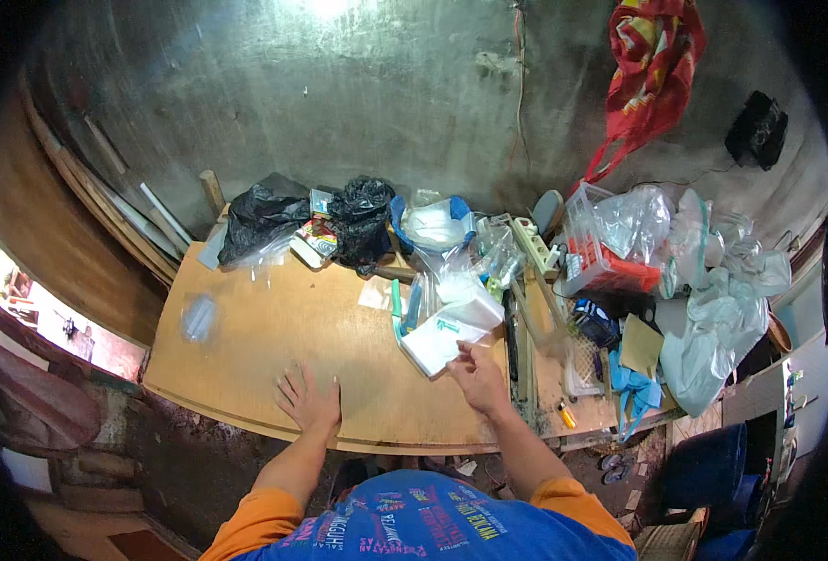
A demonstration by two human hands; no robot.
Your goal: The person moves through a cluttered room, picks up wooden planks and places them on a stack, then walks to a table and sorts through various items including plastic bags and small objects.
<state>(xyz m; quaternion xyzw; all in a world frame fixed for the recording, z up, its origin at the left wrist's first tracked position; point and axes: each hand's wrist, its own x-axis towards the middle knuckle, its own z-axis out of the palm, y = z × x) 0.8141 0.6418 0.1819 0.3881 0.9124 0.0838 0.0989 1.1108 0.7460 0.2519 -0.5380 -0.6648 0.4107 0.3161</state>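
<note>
head view, right hand (478,376) touching white box (442,342), left hand (309,400) flat

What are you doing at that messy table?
A person leans over a wooden table. The left hand lies flat and open on the bare wood near the front edge. The right hand reaches to a flat white packet, fingertips at its edge, not closed around it. Black bags, clear plastic bags and a basket crowd the back and right side.

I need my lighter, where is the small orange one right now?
In the head view, the orange lighter lies near the table's front edge on the person's right, just right of the right hand.
</note>
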